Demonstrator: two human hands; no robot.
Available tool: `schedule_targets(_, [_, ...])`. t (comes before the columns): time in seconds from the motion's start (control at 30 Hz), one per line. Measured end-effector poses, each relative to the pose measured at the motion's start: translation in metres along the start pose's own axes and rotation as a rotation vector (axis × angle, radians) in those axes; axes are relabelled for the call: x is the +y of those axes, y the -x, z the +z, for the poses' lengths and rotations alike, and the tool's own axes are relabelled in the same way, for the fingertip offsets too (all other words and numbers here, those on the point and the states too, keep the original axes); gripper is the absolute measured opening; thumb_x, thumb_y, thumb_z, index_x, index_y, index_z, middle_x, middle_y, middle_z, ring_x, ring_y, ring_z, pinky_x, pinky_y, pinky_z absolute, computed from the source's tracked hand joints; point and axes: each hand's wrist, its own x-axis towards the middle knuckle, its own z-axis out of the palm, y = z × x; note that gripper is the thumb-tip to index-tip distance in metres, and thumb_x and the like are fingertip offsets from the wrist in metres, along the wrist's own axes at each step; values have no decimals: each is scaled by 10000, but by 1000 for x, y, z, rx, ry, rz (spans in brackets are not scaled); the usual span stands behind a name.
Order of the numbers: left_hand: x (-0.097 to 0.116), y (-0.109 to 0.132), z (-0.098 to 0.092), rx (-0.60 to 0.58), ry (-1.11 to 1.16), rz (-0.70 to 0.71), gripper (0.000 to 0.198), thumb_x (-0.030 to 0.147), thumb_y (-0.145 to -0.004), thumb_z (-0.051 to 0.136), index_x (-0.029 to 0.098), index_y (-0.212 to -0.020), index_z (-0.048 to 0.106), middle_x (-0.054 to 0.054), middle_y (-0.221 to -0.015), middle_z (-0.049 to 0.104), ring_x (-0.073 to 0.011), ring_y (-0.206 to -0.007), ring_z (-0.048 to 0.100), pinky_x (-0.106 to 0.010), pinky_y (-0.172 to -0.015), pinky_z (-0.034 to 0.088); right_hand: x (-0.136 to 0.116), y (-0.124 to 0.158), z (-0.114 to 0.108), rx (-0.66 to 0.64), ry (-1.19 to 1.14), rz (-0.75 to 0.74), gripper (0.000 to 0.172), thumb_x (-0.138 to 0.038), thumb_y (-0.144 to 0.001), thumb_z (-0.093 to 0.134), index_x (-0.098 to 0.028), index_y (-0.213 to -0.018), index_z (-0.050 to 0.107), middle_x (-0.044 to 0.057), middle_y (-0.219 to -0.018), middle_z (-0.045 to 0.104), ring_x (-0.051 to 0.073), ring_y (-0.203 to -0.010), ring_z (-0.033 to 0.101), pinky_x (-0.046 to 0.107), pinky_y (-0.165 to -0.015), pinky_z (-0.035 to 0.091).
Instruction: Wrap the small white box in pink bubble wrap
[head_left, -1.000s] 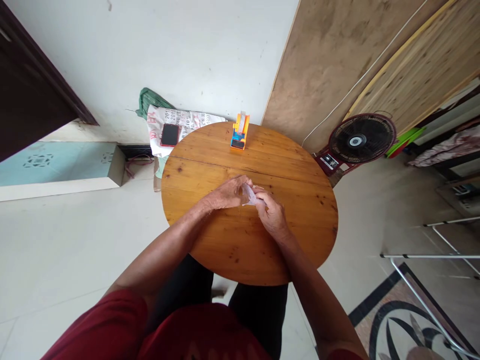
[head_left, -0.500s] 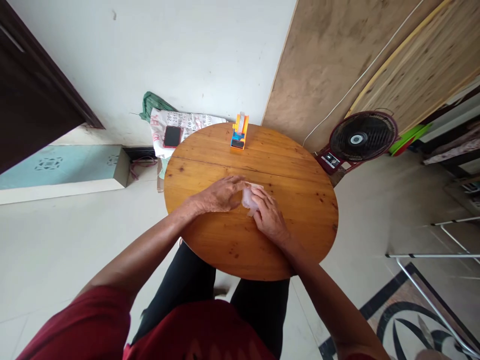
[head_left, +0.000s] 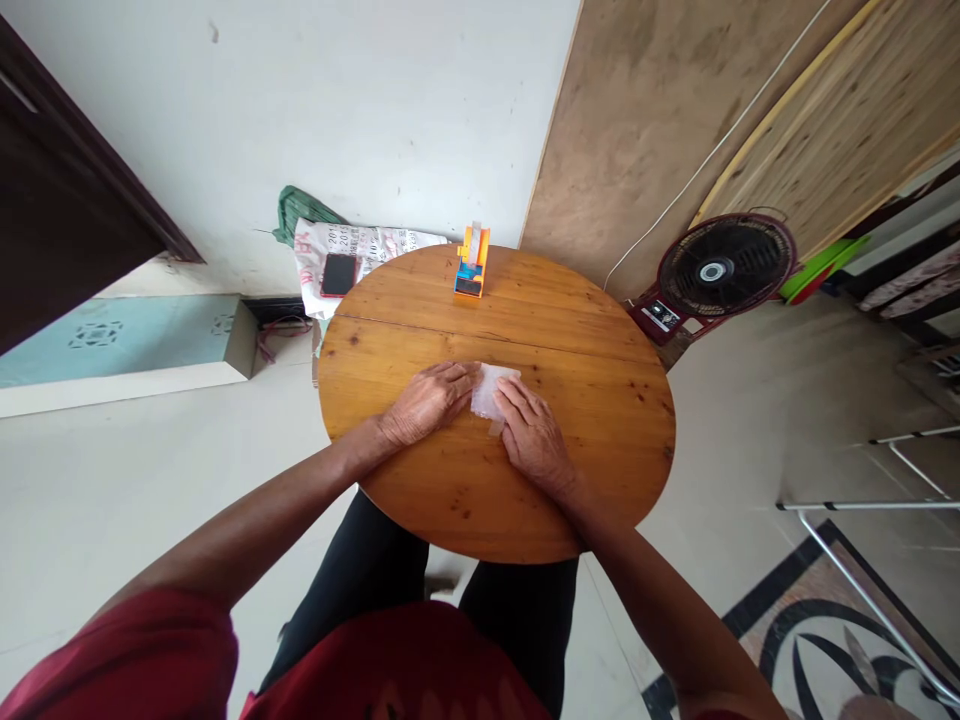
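A small, whitish translucent packet (head_left: 487,390) lies flat near the middle of the round wooden table (head_left: 600,420), with a strip of clear tape (head_left: 496,427) at its lower edge. My right hand (head_left: 532,430) rests on the packet's right side, its fingers laid over it. At the packet's left edge is my left hand (head_left: 433,400), palm down with its fingers close together and their tips touching the edge; what lies under them is hidden. Toward the far edge stands an orange and blue tape dispenser (head_left: 471,262).
Behind the table's left edge, a printed white sack (head_left: 307,262) holds a dark phone (head_left: 339,275). A dark red fan (head_left: 720,270) stands beyond the right edge. A metal rack (head_left: 862,507) is at the far right.
My left hand has lowered onto the table beside the packet. The packet now looks flatter and squarer, and my right hand stays on it.
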Motion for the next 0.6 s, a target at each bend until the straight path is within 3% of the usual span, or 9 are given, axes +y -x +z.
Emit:
schedule_targets(0.13, [0,3,-4,-16,-23,-21,375,217,-942,487,146,-1288,610,-162,-1364,605,-275,-1240,590,-446,-1080,467,0,0,1,6,-4,-3,541,-98,-901,428,-140,-1435,505,134,-1500,503,274,-1439,401,476,-1159,380])
schedule_targets(0.33, [5,-9,-9,-185,14,49,789,184,-769,667,209,-1507,386,-163,-1623,279,-346,-1490,295,-539,-1189,316,-1,0,1,-22,-14,31,550,-102,-894,433,-153,-1438,497,139,-1512,489,275,-1446,386,483,-1148,366])
schedule_targets(0.47, [-2,-23,5,-198,135,102,797,102,-750,631,201,-1504,391,-164,-1554,408,-285,-1457,377,-465,-1184,362,-2,0,0,-34,-6,39,545,-107,-889,449,-170,-1428,502,127,-1518,483,262,-1452,373,468,-1143,364])
schedule_targets(0.6, [-12,-24,20,-118,264,104,769,143,-768,638,226,-1499,414,-142,-1499,481,-257,-1356,511,-401,-1115,463,-3,1,-1,-45,-6,47,524,-127,-898,454,-170,-1417,508,107,-1521,485,251,-1455,367,446,-1149,352])
